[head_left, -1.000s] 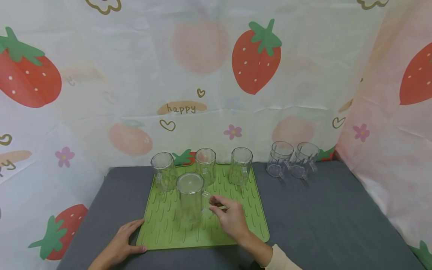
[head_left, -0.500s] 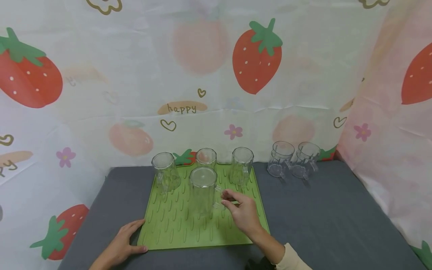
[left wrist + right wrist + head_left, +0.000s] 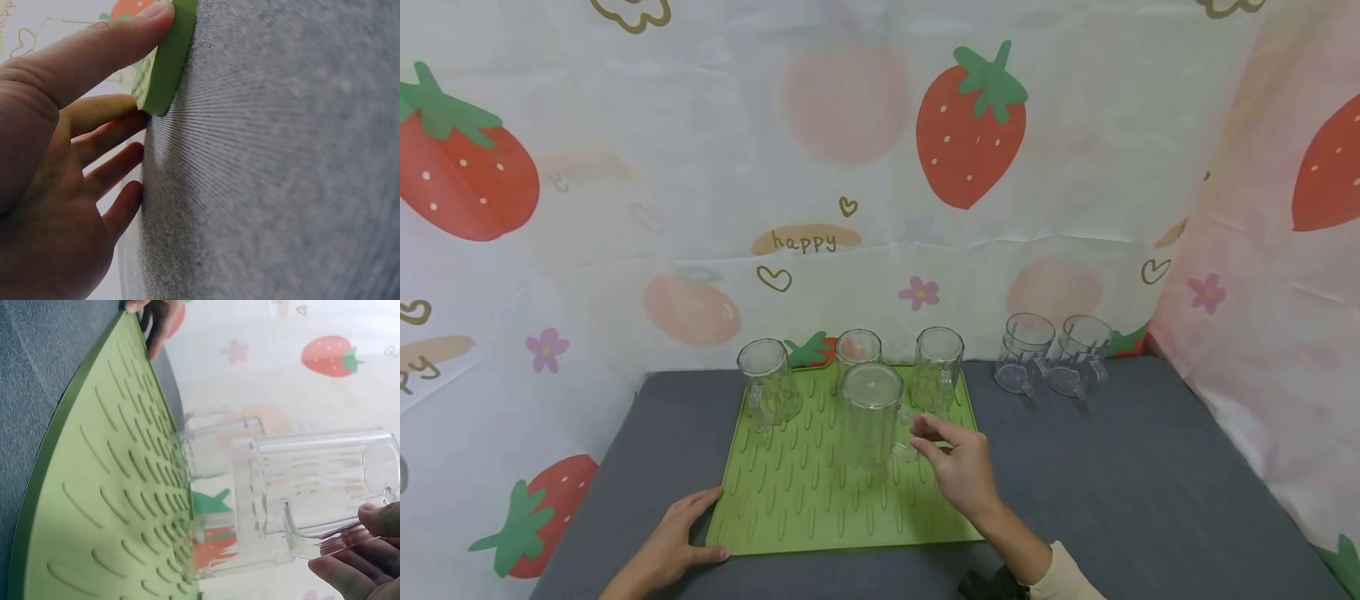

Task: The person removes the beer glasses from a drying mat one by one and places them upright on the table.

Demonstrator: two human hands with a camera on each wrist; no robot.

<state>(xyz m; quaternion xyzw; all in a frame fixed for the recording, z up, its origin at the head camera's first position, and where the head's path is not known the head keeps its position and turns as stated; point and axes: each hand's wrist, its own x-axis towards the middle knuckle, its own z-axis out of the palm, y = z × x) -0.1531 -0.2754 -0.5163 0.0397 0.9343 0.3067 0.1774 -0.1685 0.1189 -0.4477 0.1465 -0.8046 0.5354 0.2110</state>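
My right hand (image 3: 962, 467) pinches the handle of a clear glass mug (image 3: 871, 417) between thumb and fingers. That mug appears upside down, its closed base up. In the right wrist view, the held mug (image 3: 312, 487) seems raised off the green ridged mat (image 3: 790, 508). My left hand (image 3: 666, 533) rests at the mat's near left corner, thumb on the front edge and fingers along the left side. The left wrist view shows the thumb and forefinger touching the mat corner (image 3: 165, 81). Three more mugs stand along the mat's back: left (image 3: 769, 383), middle (image 3: 857, 346) and right (image 3: 937, 371).
Two clear glass mugs, one (image 3: 1024, 354) beside the other (image 3: 1078, 357), stand right of the mat at the back of the grey table (image 3: 1135, 483). A strawberry-print cloth (image 3: 700, 167) hangs behind and along the sides.
The right hand has carried the mug rightward and toward the back over the mat, so it now partly covers the middle back mug. The left hand stays at the corner.
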